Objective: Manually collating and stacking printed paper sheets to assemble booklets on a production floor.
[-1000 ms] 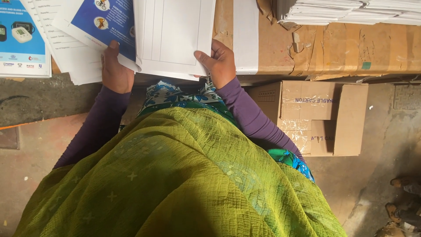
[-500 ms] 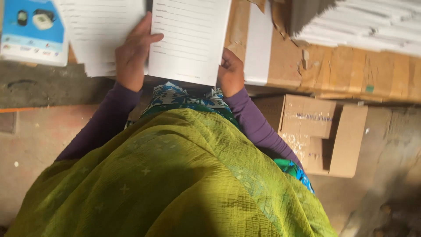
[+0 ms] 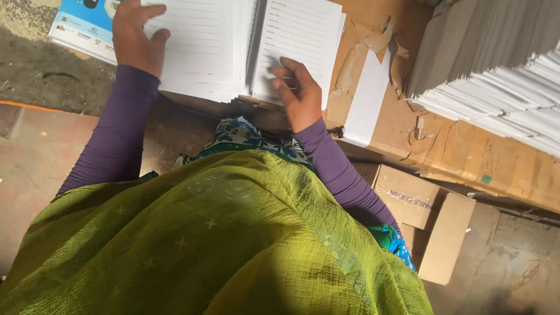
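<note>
Two piles of white ruled sheets lie side by side on a cardboard-covered surface. My left hand (image 3: pixel 135 36) rests flat on the left pile of ruled sheets (image 3: pixel 204 52), near its left edge. My right hand (image 3: pixel 297 90) lies on the lower part of the right pile of ruled sheets (image 3: pixel 300 44), fingers spread and slightly blurred. Neither hand grips anything. Both arms wear purple sleeves, and a green cloth covers my lap below.
A blue printed cover (image 3: pixel 84 26) lies at the far left. A tall stack of white sheets (image 3: pixel 496 76) stands at the right on torn brown cardboard (image 3: pixel 455 146). A white strip (image 3: pixel 367 99) lies between. A small open carton (image 3: pixel 426 216) sits on the floor.
The sheets I held up in both hands now lie flat in two piles. My left hand has shifted left on its pile; my right hand has come on top of the right pile.
</note>
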